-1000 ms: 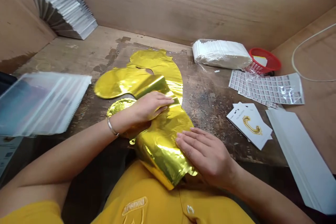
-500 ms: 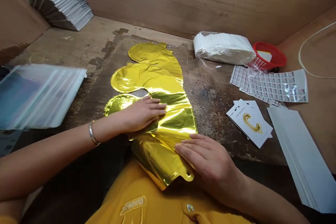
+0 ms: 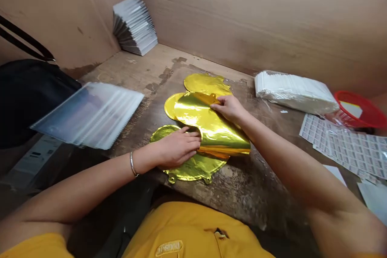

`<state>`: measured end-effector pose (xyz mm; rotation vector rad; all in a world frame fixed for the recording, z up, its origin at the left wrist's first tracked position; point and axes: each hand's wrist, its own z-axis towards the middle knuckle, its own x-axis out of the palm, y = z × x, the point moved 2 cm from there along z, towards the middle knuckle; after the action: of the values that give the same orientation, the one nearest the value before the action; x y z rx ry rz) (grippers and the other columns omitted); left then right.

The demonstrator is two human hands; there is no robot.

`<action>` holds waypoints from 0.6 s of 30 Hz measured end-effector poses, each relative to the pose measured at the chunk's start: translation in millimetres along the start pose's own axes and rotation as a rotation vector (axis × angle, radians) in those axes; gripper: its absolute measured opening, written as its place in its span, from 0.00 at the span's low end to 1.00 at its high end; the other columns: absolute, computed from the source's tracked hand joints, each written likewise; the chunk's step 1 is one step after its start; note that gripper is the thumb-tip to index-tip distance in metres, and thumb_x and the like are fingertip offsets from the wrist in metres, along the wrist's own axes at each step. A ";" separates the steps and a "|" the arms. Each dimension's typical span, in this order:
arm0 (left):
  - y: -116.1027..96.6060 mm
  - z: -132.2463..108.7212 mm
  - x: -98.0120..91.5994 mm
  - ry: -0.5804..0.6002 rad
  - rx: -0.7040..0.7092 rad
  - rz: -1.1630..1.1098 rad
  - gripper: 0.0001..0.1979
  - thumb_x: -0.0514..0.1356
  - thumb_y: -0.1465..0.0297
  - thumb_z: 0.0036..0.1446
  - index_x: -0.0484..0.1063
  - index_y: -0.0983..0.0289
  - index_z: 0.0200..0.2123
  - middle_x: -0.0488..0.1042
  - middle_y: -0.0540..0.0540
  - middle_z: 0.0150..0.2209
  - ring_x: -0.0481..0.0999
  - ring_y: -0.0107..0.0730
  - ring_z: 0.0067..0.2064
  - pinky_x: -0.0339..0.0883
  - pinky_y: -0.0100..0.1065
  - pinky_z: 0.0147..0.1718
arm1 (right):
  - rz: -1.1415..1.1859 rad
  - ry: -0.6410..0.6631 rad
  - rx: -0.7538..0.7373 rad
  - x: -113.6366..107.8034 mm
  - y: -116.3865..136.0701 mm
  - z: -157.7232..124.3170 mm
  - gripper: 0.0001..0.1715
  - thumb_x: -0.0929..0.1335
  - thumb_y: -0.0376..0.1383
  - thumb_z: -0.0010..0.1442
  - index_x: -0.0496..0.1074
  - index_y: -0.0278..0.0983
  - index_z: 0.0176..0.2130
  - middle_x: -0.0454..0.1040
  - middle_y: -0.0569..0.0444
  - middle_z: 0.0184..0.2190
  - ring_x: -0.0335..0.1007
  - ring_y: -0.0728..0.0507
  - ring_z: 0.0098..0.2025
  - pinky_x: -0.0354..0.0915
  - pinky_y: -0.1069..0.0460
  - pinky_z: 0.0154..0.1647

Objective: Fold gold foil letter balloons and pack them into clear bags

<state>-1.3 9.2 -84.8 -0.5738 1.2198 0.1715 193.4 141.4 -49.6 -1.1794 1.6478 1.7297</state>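
Note:
A shiny gold foil balloon (image 3: pixel 208 123), flat and with rounded lobes, lies on the worn wooden table. Its near part is folded back over the middle, making a crease on the right side. My left hand (image 3: pixel 179 149) rests palm down on the near left lobe beside the fold, fingers stretched out and the tips partly under the folded layer's edge. With thumb and fingers, my right hand (image 3: pixel 229 109) pinches the turned-over end near its small tab, above the far part of the balloon.
Clear plastic sleeves (image 3: pixel 90 115) lie left, beside a black bag (image 3: pixel 33 100). A fanned white stack (image 3: pixel 136 28) stands in the back left corner. At right are a wrapped white pack (image 3: pixel 293 90), a red basket (image 3: pixel 371 115), sticker sheets (image 3: pixel 347 145) and a partly hidden white card (image 3: pixel 335 174).
My right hand has carried the balloon's near end up and away, folding it over the middle. My left hand stays on the foil. The view has shifted left.

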 end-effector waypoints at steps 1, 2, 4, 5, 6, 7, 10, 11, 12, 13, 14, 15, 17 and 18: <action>2.1 -1.0 -1.1 0.005 0.009 0.000 0.10 0.51 0.71 0.66 0.72 0.64 0.44 0.76 0.59 0.47 0.70 0.41 0.56 0.55 0.49 0.61 | -0.036 0.003 -0.005 3.9 -1.9 4.3 0.14 0.68 0.39 0.53 0.65 0.36 0.20 0.59 0.61 0.16 0.54 0.51 0.22 0.50 0.54 0.25; 4.1 -1.8 -2.2 0.019 0.018 0.006 0.10 0.51 0.71 0.66 0.72 0.63 0.43 0.75 0.59 0.48 0.70 0.40 0.56 0.54 0.48 0.62 | -0.063 0.003 -0.022 6.2 -3.0 6.7 0.14 0.68 0.39 0.53 0.65 0.36 0.20 0.58 0.61 0.16 0.54 0.50 0.23 0.50 0.54 0.25; 7.6 -2.4 -4.7 0.034 0.034 0.013 0.10 0.51 0.71 0.65 0.72 0.63 0.42 0.75 0.59 0.49 0.71 0.40 0.55 0.53 0.48 0.62 | -0.095 0.005 -0.071 6.2 -2.8 10.1 0.13 0.67 0.40 0.54 0.67 0.36 0.22 0.60 0.60 0.17 0.56 0.50 0.23 0.51 0.53 0.26; 9.1 -2.3 -6.2 0.030 0.035 0.008 0.09 0.52 0.71 0.65 0.72 0.63 0.43 0.74 0.59 0.50 0.70 0.40 0.55 0.53 0.49 0.62 | -0.108 0.020 -0.098 4.8 -1.6 12.5 0.11 0.67 0.39 0.54 0.69 0.36 0.23 0.62 0.60 0.18 0.57 0.49 0.24 0.51 0.54 0.27; 10.3 -1.9 -7.6 0.024 0.036 0.000 0.09 0.52 0.71 0.65 0.72 0.62 0.43 0.74 0.58 0.50 0.70 0.41 0.56 0.53 0.50 0.62 | -0.122 0.039 -0.128 2.9 0.3 15.8 0.11 0.66 0.39 0.54 0.71 0.36 0.25 0.63 0.60 0.19 0.58 0.49 0.24 0.52 0.54 0.28; 11.2 -1.1 -8.5 0.019 0.040 -0.012 0.09 0.53 0.72 0.65 0.72 0.62 0.43 0.75 0.58 0.50 0.69 0.41 0.57 0.53 0.51 0.62 | -0.135 0.055 -0.157 1.0 2.8 20.0 0.11 0.66 0.39 0.55 0.72 0.36 0.26 0.64 0.60 0.19 0.58 0.49 0.25 0.52 0.54 0.28; 13.7 2.4 -8.4 0.039 0.048 -0.034 0.07 0.52 0.72 0.65 0.71 0.63 0.41 0.77 0.57 0.45 0.70 0.41 0.55 0.55 0.50 0.60 | -0.189 0.057 -0.201 -0.8 12.6 35.2 0.13 0.65 0.40 0.56 0.74 0.36 0.26 0.64 0.59 0.18 0.58 0.49 0.24 0.52 0.54 0.28; 14.7 3.6 -7.6 0.048 0.050 -0.036 0.07 0.52 0.71 0.65 0.70 0.63 0.40 0.77 0.57 0.44 0.71 0.41 0.54 0.57 0.48 0.59 | -0.214 0.041 -0.197 1.0 16.1 39.7 0.14 0.66 0.40 0.57 0.74 0.36 0.26 0.66 0.59 0.18 0.59 0.49 0.24 0.52 0.54 0.28; 15.8 4.7 -6.6 0.051 0.053 -0.040 0.07 0.52 0.71 0.65 0.70 0.63 0.40 0.77 0.57 0.43 0.71 0.41 0.53 0.59 0.47 0.58 | -0.242 0.027 -0.183 4.4 19.3 43.2 0.14 0.66 0.40 0.57 0.75 0.36 0.27 0.68 0.58 0.19 0.60 0.49 0.24 0.52 0.54 0.28; 16.8 5.4 -5.7 0.051 0.056 -0.043 0.06 0.52 0.72 0.65 0.70 0.63 0.40 0.77 0.57 0.43 0.72 0.41 0.52 0.60 0.46 0.57 | -0.274 0.012 -0.163 8.9 22.1 45.5 0.13 0.66 0.40 0.58 0.76 0.36 0.28 0.71 0.57 0.20 0.61 0.48 0.25 0.53 0.54 0.28; 17.7 5.8 -4.8 0.049 0.060 -0.045 0.06 0.53 0.72 0.65 0.69 0.63 0.40 0.77 0.58 0.43 0.72 0.40 0.52 0.61 0.45 0.57 | -0.305 -0.002 -0.143 14.2 24.3 46.4 0.12 0.67 0.39 0.59 0.77 0.36 0.29 0.74 0.55 0.22 0.64 0.47 0.26 0.54 0.53 0.29; 18.4 5.6 -4.1 0.045 0.065 -0.048 0.05 0.53 0.72 0.64 0.69 0.63 0.40 0.77 0.58 0.43 0.72 0.40 0.51 0.61 0.45 0.56 | -0.332 -0.017 -0.124 19.8 25.9 46.2 0.12 0.67 0.39 0.59 0.78 0.36 0.30 0.76 0.53 0.25 0.66 0.46 0.27 0.55 0.53 0.29; 18.5 4.0 -3.9 0.038 0.074 -0.054 0.05 0.54 0.73 0.63 0.69 0.63 0.40 0.77 0.58 0.43 0.72 0.41 0.51 0.62 0.45 0.56 | -0.367 -0.045 -0.095 29.9 27.1 43.1 0.11 0.66 0.37 0.60 0.78 0.36 0.34 0.79 0.49 0.30 0.70 0.44 0.32 0.57 0.53 0.32; 17.9 2.9 -4.7 0.033 0.078 -0.060 0.05 0.54 0.74 0.63 0.70 0.63 0.39 0.77 0.58 0.42 0.73 0.40 0.50 0.63 0.44 0.55 | -0.377 -0.057 -0.086 33.8 26.8 41.1 0.11 0.66 0.37 0.60 0.79 0.36 0.36 0.80 0.48 0.32 0.72 0.43 0.33 0.58 0.53 0.33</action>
<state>-8.1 26.6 -85.6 -0.5459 1.2342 0.0638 143.5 169.1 -66.4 -1.3653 1.2316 1.5875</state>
